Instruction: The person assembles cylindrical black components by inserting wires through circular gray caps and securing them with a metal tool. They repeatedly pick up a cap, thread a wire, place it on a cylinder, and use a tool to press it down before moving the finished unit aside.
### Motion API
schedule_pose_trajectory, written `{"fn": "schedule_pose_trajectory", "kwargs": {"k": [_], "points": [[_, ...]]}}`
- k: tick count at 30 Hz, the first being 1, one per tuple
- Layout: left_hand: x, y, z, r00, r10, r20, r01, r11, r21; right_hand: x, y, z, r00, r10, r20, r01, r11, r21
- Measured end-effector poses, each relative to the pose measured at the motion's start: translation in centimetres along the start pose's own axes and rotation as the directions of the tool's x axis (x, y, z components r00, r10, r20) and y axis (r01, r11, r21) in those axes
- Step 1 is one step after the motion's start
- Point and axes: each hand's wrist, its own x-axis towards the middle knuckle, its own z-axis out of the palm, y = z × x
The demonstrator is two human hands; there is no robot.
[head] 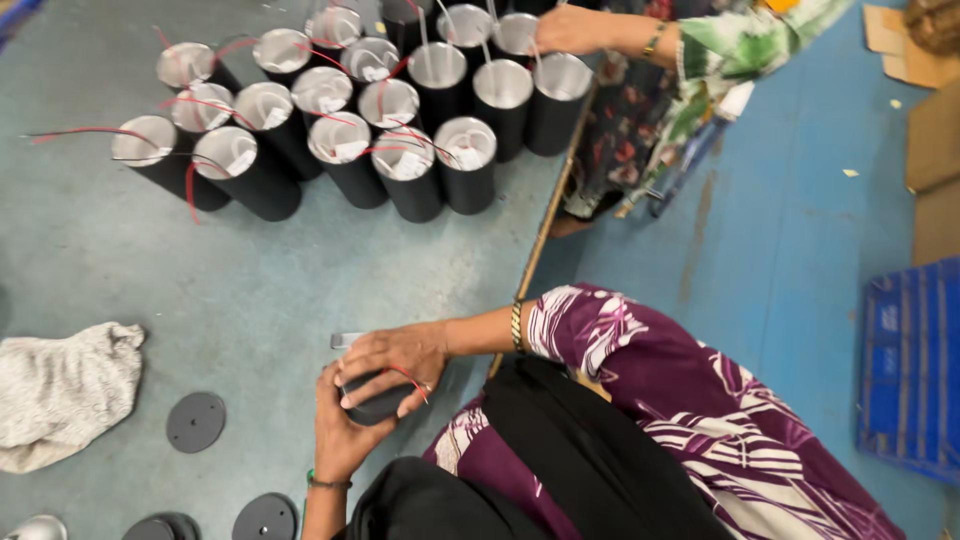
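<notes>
Left hand (pixel 340 430): cups the black cylinder (pixel 380 400) from below and behind, fingers curled round its wall, so the piece stays steady at the bench (pixel 300 290) edge.
Right hand (pixel 395 355): lies flat over the top of the same cylinder, fingers spread and pressing down, as if seating something on its end; what lies under the palm is hidden.
Red wire (pixel 412 380): trails out from under the right hand's fingers, towards 3 o'clock.
Small silvery piece (pixel 345 341): lies on the bench just beyond the right hand at 11 o'clock; probably a metal tab, too small to tell.
Black discs (pixel 195 421): lie flat on the bench at 8 to 9 o'clock of the hands, loose and within reach.
Grey cloth (pixel 65 390): crumpled at 9 o'clock, well apart.
Standing cylinders (pixel 350 120): packed upright at 12 o'clock, open silver-lined tops up, red wires sticking out, white slips inside several.
Co-worker's hand (pixel 570 28): at 1 o'clock, reaching over the far cylinders.
Blue crate (pixel 905 370): on the floor at 3 o'clock.
Cardboard pieces (pixel 925 120): brown, on the floor at 2 o'clock.
</notes>
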Motion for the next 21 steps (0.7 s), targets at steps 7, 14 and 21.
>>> {"fn": "schedule_pose_trajectory", "kwargs": {"k": [7,14,21], "points": [[0.5,-1.5,-0.4,0.999,0.004,0.032,-0.007,0.995,0.103,0.8,2.9,0.4,0.976,-0.218,0.013,0.217,0.974,0.060],[2.0,-1.9,-0.8,0.997,-0.019,0.079,0.010,0.994,0.110,0.8,5.0,0.2,0.972,-0.228,0.060,0.219,0.966,0.135],[3.0,-1.6,-0.7,0.989,-0.082,0.126,0.076,0.996,0.051,1.2,5.8,-1.2,0.953,-0.259,0.157,0.231,0.957,0.178]]}}
